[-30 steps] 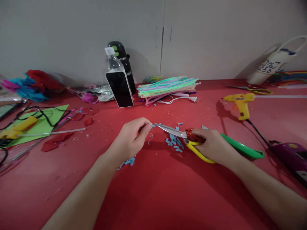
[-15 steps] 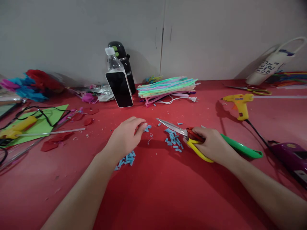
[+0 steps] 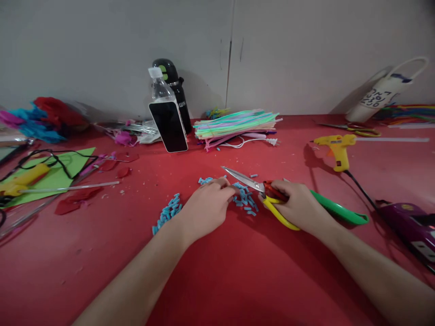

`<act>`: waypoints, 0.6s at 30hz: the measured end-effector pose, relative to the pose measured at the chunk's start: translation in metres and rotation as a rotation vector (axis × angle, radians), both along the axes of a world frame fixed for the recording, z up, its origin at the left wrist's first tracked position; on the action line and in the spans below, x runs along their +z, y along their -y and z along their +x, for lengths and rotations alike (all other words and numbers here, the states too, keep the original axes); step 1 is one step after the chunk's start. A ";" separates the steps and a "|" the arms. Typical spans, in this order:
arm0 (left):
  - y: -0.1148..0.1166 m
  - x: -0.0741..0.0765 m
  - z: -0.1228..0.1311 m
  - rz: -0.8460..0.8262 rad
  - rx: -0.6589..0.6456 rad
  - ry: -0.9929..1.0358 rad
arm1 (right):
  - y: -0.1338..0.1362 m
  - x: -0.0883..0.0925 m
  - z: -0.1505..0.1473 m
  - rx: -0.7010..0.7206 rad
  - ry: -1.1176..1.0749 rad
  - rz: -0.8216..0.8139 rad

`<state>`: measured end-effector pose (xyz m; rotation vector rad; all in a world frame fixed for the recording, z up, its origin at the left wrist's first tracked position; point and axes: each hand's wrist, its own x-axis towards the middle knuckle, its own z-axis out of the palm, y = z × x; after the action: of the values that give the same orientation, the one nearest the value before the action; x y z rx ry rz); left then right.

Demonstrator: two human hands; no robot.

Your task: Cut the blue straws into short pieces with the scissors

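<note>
My right hand (image 3: 297,201) is wrapped around a pair of scissors (image 3: 246,181) with red and yellow handles. The blades are closed and point left, above a loose pile of short cut blue pieces (image 3: 243,197). At the left edge of that pile is my left hand (image 3: 209,206), its fingers curled together and their tips low among the pieces. Whatever may be pinched there is hidden. Left of my left wrist lies a second pile of blue pieces (image 3: 168,213), and a small cluster of blue pieces (image 3: 205,180) shows just beyond the knuckles.
Behind stand a phone (image 3: 169,127), a clear bottle (image 3: 160,86) and a black flask (image 3: 183,104). A bundle of pastel pipe cleaners (image 3: 236,124) lies beside them. To the right are a yellow glue gun (image 3: 338,147), a green-handled object (image 3: 340,209) and a purple device (image 3: 408,226).
My left hand has moved right from the small blue cluster to the pile under the scissors, uncovering the left pile. My right hand and the scissors have stayed nearly still.
</note>
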<state>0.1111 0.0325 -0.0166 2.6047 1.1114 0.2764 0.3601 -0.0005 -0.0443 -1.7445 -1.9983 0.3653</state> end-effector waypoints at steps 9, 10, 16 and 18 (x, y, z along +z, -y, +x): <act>-0.002 0.000 0.001 -0.040 -0.024 0.005 | 0.000 0.003 -0.002 0.001 -0.004 0.002; -0.003 0.000 0.001 -0.045 -0.019 0.004 | 0.000 0.004 -0.002 0.002 -0.006 0.003; -0.007 0.000 -0.001 -0.067 0.033 0.029 | 0.000 0.002 -0.002 0.003 -0.002 0.002; -0.009 0.003 -0.005 -0.104 0.110 0.078 | -0.001 0.001 -0.002 0.003 -0.015 -0.009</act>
<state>0.1062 0.0414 -0.0137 2.4254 1.2097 0.3324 0.3579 0.0001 -0.0430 -1.7390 -1.9924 0.3877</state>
